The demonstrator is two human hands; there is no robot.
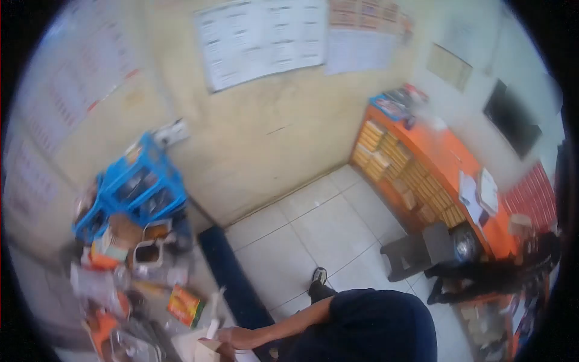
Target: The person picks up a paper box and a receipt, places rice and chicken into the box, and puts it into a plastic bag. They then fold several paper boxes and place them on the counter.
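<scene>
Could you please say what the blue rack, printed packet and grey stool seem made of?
Blue rack: probably smooth moulded plastic, given its evenly coloured open frame. Printed packet: perhaps plastic film or paper, from its bright flat face; blur hides its finish. Grey stool: likely matte plastic, judging by its uniform colour.

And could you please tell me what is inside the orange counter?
Inside the orange counter are rows of yellowish packs, too blurred to identify. Whatever lies behind them is covered, and the grey stool hides part of the bottom.
</scene>
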